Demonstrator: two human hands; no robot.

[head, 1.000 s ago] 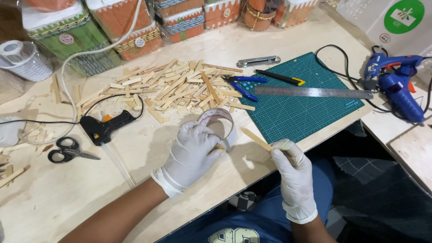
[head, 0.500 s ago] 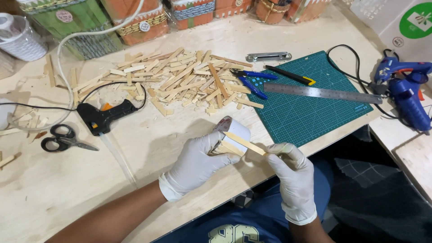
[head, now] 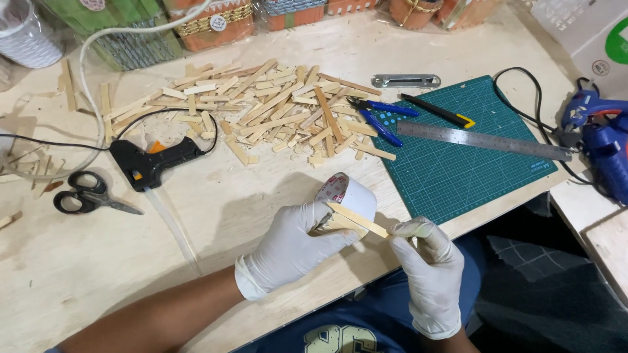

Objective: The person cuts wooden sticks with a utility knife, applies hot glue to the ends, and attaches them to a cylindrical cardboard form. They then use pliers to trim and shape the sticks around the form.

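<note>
Two gloved hands: left hand (head: pixel 294 245) grips white cup (head: pixel 347 196), right hand (head: pixel 425 261) pinches wooden stick (head: pixel 356 219) against it

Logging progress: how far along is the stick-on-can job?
Done: one or two sticks seem fixed on the white can, partly hidden. In hand: left hand steadies the can, right hand lays a wooden stick against it. Left: most of the can bare; stick pile large.
</note>
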